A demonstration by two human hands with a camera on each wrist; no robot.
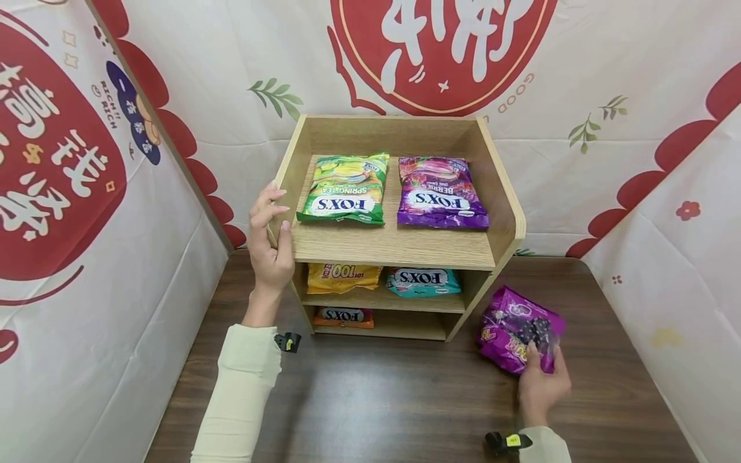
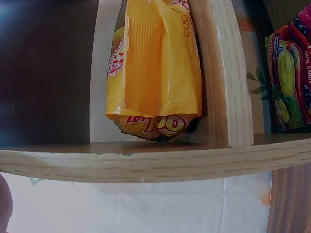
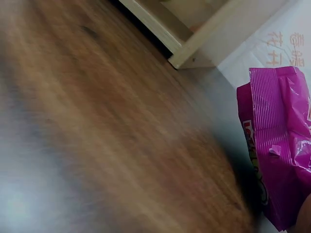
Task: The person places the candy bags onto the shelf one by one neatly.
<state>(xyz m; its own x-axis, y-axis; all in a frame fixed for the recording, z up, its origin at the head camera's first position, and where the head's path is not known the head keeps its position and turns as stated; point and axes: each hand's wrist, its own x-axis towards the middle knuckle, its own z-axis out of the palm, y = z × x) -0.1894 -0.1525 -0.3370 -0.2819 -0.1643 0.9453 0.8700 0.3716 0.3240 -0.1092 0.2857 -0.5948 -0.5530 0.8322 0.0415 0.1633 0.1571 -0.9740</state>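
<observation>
My right hand [image 1: 543,386] grips a purple candy bag [image 1: 515,325] with dark berries printed on it, thumb on its front. The bag is at the right of the small wooden shelf [image 1: 393,247], over the table; its crimped end shows in the right wrist view. At the shelf's left side panel, my left hand [image 1: 271,247] holds the edge, fingertips bent over it. On the top board lie a green Fox's bag [image 1: 347,186] and a purple Fox's Berries bag [image 1: 441,190].
Inside the middle level are a yellow candy bag [image 1: 341,276] and a teal Fox's bag [image 1: 422,281]. An orange Fox's bag [image 1: 344,316] lies on the bottom level. The shelf stands on a dark wooden table [image 1: 376,399], with printed white cloth walls [image 1: 231,128] behind and beside it.
</observation>
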